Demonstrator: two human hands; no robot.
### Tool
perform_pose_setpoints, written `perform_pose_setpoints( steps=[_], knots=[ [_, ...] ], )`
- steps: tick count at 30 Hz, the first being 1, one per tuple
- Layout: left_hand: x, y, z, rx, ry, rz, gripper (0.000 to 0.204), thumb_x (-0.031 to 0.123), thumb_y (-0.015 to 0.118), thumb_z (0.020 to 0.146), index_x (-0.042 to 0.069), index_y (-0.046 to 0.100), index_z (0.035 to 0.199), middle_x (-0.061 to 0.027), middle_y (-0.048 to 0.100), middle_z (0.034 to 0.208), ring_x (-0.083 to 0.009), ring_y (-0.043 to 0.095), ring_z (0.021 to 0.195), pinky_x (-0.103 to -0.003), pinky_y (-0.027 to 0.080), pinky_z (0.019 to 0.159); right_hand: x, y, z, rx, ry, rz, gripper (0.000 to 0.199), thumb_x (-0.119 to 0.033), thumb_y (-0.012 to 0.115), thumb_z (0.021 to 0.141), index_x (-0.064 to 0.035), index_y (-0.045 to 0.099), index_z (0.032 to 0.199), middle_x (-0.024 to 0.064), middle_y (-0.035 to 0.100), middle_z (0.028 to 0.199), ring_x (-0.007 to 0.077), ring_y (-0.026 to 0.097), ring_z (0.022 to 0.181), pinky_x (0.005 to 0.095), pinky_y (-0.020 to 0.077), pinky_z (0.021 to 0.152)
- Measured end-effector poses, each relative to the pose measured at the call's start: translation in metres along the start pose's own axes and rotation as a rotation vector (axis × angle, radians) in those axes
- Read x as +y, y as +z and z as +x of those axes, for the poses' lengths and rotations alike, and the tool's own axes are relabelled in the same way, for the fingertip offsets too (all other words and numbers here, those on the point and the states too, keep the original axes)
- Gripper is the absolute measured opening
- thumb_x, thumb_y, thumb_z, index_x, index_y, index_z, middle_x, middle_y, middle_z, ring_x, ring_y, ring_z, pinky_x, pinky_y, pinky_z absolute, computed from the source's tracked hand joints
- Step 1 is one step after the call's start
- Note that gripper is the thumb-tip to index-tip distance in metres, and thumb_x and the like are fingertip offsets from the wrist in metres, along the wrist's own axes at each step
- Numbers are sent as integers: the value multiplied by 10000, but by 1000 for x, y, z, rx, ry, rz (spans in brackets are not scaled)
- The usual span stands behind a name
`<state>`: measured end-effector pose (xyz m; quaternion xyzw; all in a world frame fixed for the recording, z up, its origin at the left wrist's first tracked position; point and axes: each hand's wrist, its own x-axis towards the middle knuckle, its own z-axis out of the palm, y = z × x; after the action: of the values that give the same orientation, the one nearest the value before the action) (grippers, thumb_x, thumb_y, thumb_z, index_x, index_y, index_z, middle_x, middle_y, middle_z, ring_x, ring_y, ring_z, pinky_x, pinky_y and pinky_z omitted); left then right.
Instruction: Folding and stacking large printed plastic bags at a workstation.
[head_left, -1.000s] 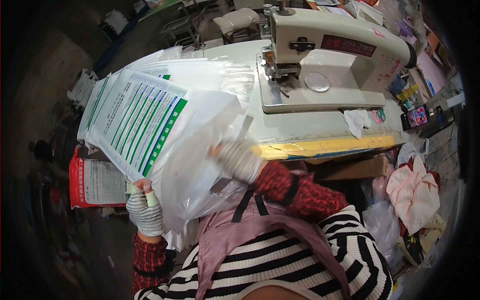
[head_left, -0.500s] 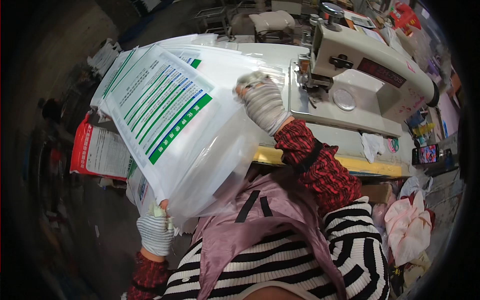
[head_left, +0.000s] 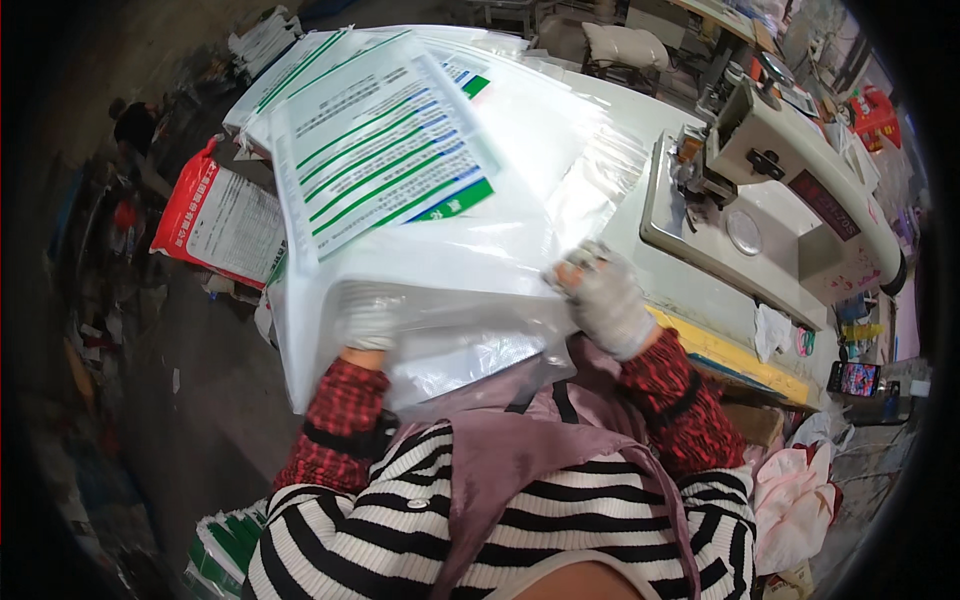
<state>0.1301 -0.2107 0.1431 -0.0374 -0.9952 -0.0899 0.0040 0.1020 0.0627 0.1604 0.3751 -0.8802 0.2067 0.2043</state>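
The gloved right hand (head_left: 603,297) has its fingers curled over the near right edge of a large white plastic bag (head_left: 420,250), pinching the film where the open mouth folds back. The left hand (head_left: 368,318), also gloved, is pushed up inside the bag, seen only as a pale shape through the plastic; whether its fingers are spread or curled I cannot tell. Held that way, one hand inside and one at the rim, the mouth looks to be kept apart and the sheet stretched flat. The bag lies in front of the person's chest, its printed panel with green and blue lines facing up, its far end resting on a stack of similar bags (head_left: 300,85) on the white worktable (head_left: 620,215). To the right on that table stands a cream sewing machine (head_left: 790,190), near the right hand but not touching it. On the floor to the left leans a red and white sack (head_left: 215,215), well apart from both hands.
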Motion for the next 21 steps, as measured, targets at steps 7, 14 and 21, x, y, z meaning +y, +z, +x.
perform_pose_setpoints(
  steps=[7,14,21],
  knots=[
    [-104,-39,-37,62,-341,50,287,120,575,820,-4,566,1079,-156,615,1039,-291,591,950,-380,462,864,-8,23,-13,-49,75,14,91,-40,568,746,-109,619,778,83,576,713,269,582,702,381,480,654],
    [-85,-69,-69,541,-350,-369,290,216,527,895,-7,568,1077,-106,619,1028,-235,592,927,-347,464,838,-7,27,2,-23,82,-32,148,-10,550,682,-116,615,764,84,563,683,269,577,696,378,477,674],
    [-81,-118,-83,816,-327,-1373,406,408,478,954,24,576,1041,-25,589,943,-103,551,838,-244,442,735,-7,20,0,-19,93,-42,152,-6,559,670,-121,607,757,71,569,690,265,579,716,377,473,678]
  ],
)
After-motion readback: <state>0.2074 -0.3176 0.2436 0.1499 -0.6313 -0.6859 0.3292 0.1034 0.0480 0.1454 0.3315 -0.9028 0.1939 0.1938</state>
